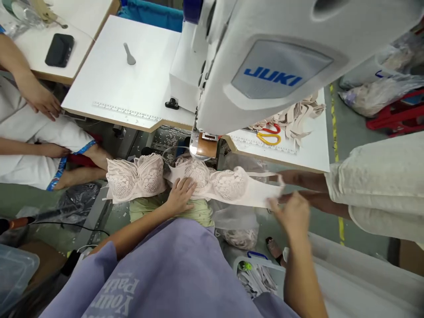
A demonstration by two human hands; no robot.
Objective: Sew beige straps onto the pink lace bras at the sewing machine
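A: Left hand (180, 194)?

B: Open, palm down, fingers spread a little. It presses on the left cup of the pink lace bra (228, 185), just in front of the presser foot (203, 148).

A: Where is the bra?

B: It lies stretched sideways below the head of the Juki sewing machine (274, 66), over the gap in front of the white table (126, 84). Its centre sits near the foot. I cannot tell whether any fabric is under the needle.

A: Right hand (288, 212)?

B: Out at the far right end of the bra. The fingertips look closed on the free end of the band, drawing it flat. The hand is blurred, so this is my reading of the grip rather than a clear view.

A: What step is this?

B: I judge it to be positioning: one hand anchors the piece and the other tensions it, lining it up at the foot.

A: What does a next move call for?

B: The band has to stay taut and level. The lace needs to lie smooth under the palm, and the fingers should stay clear of the needle.

A: What else is around?

B: A second lace bra (135, 179) lies to the left, and it looks joined to the first. Red and yellow scissors (270, 134) sit on the table beside a pile of beige strips (298, 117). A co-worker's hand (41, 100) rests far left, well apart. Another person in white (380, 185) is close on the right.
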